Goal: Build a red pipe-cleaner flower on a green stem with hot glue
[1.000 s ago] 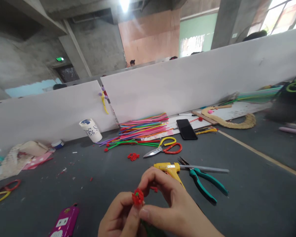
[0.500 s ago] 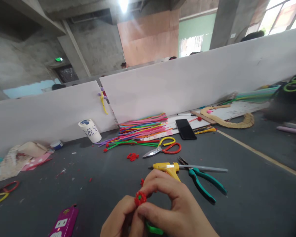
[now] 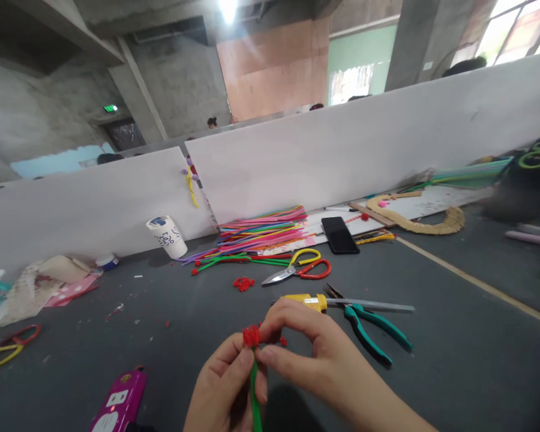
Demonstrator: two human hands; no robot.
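Observation:
A small red pipe-cleaner flower point(image 3: 251, 336) on a green stem point(image 3: 255, 393) stands upright in front of me. My left hand point(image 3: 227, 381) is closed around the stem just below the red head. From the right, my right hand point(image 3: 303, 345) pinches the flower's side between thumb and index finger. Behind that hand lies a yellow glue gun point(image 3: 303, 301), partly covered, with a glue stick point(image 3: 373, 305) out of its back. Teal-handled pliers point(image 3: 369, 327) rest beside it. Some red bits point(image 3: 243, 284) lie near scissors point(image 3: 297, 267) with yellow and red handles.
Coloured pipe cleaners point(image 3: 261, 231) are heaped by the white partition point(image 3: 319, 162), beside a black phone point(image 3: 339, 235). A white paper cup point(image 3: 166, 237) stands left of them. A purple power strip point(image 3: 120, 401) and more scissors point(image 3: 11, 348) lie at left.
The flower has tipped from facing me to upright, so its green stem now shows below. My left hand has turned with it, and my right fingers have shifted to the flower's side.

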